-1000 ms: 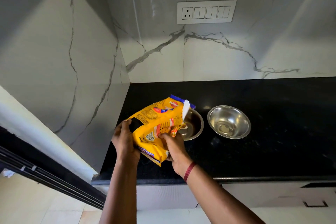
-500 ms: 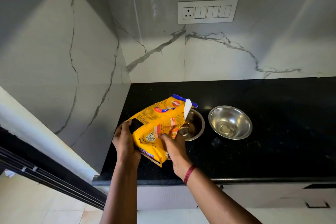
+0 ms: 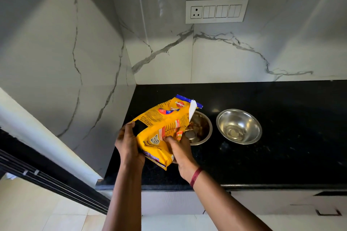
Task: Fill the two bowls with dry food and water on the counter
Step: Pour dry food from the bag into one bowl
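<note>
Both hands on the yellow food bag (image 3: 165,127), tilted mouth-down toward the left steel bowl (image 3: 201,129). My left hand (image 3: 129,146) is wrapped around the bag's lower left edge, my right hand (image 3: 179,153) clamps its near right side, thumb on the front face. The torn open top sits over the bowl's left rim, up and right of both grips. Brown kibble visible inside that bowl. The second steel bowl (image 3: 238,126) sits just beside it to the right on the black counter (image 3: 281,146), no food in it.
</note>
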